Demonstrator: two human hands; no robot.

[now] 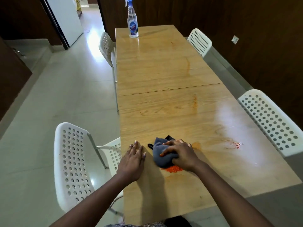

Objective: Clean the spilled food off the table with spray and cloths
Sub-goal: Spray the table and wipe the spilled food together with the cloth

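Wooden table (pixel 164 66), left hand (pixel 133 158) flat, right hand (pixel 182 154) gripping cloth (pixel 161 157)

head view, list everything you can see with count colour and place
long light wooden table: 1, tan, centre
clear plastic spray bottle with blue trigger: 1, far end of table
crumpled grey cloth: 1, near end, under right hand
orange spilled food crumbs: 1 pile, beside cloth; red specks to the right
white perforated plastic chairs: 4, two each side
hands: left hand flat on table; right hand pressing cloth
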